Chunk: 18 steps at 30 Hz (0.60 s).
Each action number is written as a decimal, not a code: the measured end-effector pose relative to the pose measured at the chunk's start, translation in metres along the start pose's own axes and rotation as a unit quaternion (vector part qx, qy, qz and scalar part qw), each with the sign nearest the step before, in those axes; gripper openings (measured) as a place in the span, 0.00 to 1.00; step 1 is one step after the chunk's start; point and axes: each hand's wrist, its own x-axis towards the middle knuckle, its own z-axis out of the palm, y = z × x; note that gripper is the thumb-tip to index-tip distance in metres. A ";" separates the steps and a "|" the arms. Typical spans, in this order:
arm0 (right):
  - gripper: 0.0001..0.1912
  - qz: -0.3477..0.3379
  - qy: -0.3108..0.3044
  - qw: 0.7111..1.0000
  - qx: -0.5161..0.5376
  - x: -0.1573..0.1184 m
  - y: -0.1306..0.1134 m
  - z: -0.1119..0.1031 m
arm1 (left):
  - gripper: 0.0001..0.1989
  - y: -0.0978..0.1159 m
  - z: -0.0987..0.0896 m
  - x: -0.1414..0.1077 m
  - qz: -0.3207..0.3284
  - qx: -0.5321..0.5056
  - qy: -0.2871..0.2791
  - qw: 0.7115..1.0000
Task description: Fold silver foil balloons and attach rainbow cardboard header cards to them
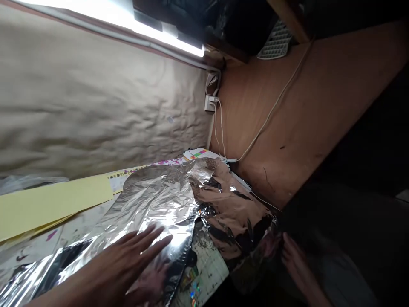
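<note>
A sheet of shiny silver film (pixel 159 192) lies creased over the worktable. My left hand (pixel 128 256) is spread flat over it, palm down, fingers apart, with its reflection showing underneath. At the dark right side, my right hand (pixel 294 256) has its fingers closed at the far right edge of the film, which reaches past the table there. Poor light makes the exact grip hard to see. The right part of the film mirrors the brown board wall.
Yellow paper sheets (pixel 54 204) lie on the left of the table (pixel 211 268). Printed papers (pixel 200 153) sit at the back corner. White cables hang from a socket (pixel 210 102) down the brown board (pixel 252 111). A bright tube light (pixel 179 40) is overhead.
</note>
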 end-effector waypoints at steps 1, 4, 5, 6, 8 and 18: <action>0.24 0.005 -0.050 0.999 0.021 -0.005 0.008 0.002 | 0.34 0.015 -0.009 0.032 0.023 -0.025 -0.056 0.998; 0.17 -0.044 -0.052 0.997 0.043 -0.009 0.007 0.006 | 0.28 0.063 -0.010 0.114 0.039 -0.086 -0.128 0.987; 0.19 -0.066 -0.007 0.998 0.019 -0.008 0.000 0.003 | 0.24 0.078 -0.002 0.135 0.030 -0.093 -0.124 0.988; 0.21 -0.091 0.031 0.995 -0.027 -0.005 -0.007 -0.001 | 0.21 0.093 0.009 0.153 0.022 -0.096 -0.119 0.988; 0.24 -0.161 0.068 0.971 -0.166 0.002 -0.024 -0.015 | 0.21 0.118 0.037 0.179 0.029 -0.106 -0.092 0.990; 0.24 -0.264 0.010 0.878 -0.399 0.002 -0.116 -0.057 | 0.36 0.149 0.077 0.220 0.005 -0.172 -0.110 0.979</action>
